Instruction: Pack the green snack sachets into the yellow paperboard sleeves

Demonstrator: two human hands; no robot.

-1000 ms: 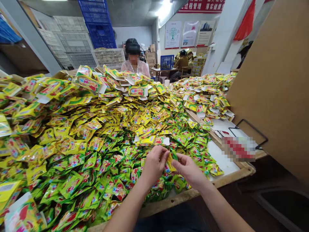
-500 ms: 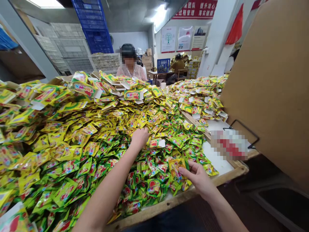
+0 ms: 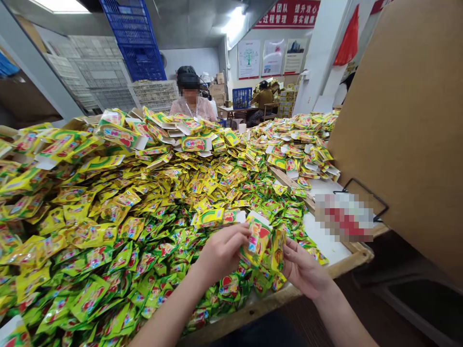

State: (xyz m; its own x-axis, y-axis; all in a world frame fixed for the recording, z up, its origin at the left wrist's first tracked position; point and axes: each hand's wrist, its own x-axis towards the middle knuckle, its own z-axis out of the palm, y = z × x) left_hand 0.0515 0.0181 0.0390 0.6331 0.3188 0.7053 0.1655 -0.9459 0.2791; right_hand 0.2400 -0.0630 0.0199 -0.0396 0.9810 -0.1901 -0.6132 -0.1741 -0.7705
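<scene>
My left hand (image 3: 224,250) is closed on a small yellow and green carton (image 3: 257,237) with a watermelon picture, its white end flap standing open at the top. Just to the right, my right hand (image 3: 304,267) pinches a yellow candy packet (image 3: 278,250) on edge beside the carton. How many packets it holds I cannot tell. Both hands are above a deep heap of green packets (image 3: 144,270) near the table's front edge. Another carton (image 3: 210,218) lies on the heap beyond my left hand.
Yellow packets (image 3: 119,202) cover the middle of the heap, with flat cartons (image 3: 119,135) piled behind. A wooden rim (image 3: 275,299) edges the table. At right stand a black wire holder (image 3: 384,207) and a large cardboard sheet (image 3: 390,130). A person (image 3: 193,101) sits opposite.
My left hand has come back from the middle of the heap and now holds a carton near my right hand. The packet in my right hand has turned on edge.
</scene>
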